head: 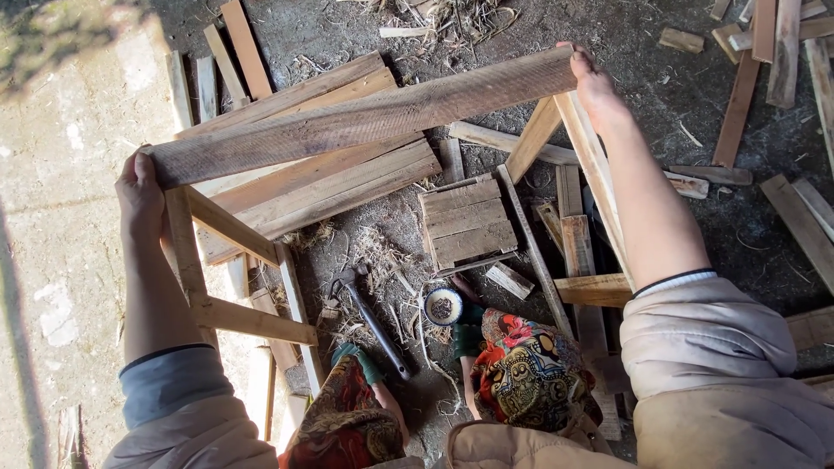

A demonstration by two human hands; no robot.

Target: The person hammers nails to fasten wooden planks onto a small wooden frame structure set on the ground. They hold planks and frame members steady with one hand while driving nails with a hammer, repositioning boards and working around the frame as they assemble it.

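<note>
I hold a long weathered wooden plank (365, 117) crosswise in front of me. My left hand (139, 195) grips its left end, and my right hand (595, 82) grips its right end. The plank rests across the tops of two upright wooden frames: one frame (230, 260) under my left hand, the other frame (591, 174) under my right. Below, on the ground between the frames, lie a hammer (369, 317) and a small round tin (443, 306) of nails.
A stack of planks (330, 182) lies behind the held plank. A small slatted wooden square (467, 221) sits on the dirt. Loose boards (764, 61) are scattered at the upper right. My knees in patterned cloth (521, 365) are below.
</note>
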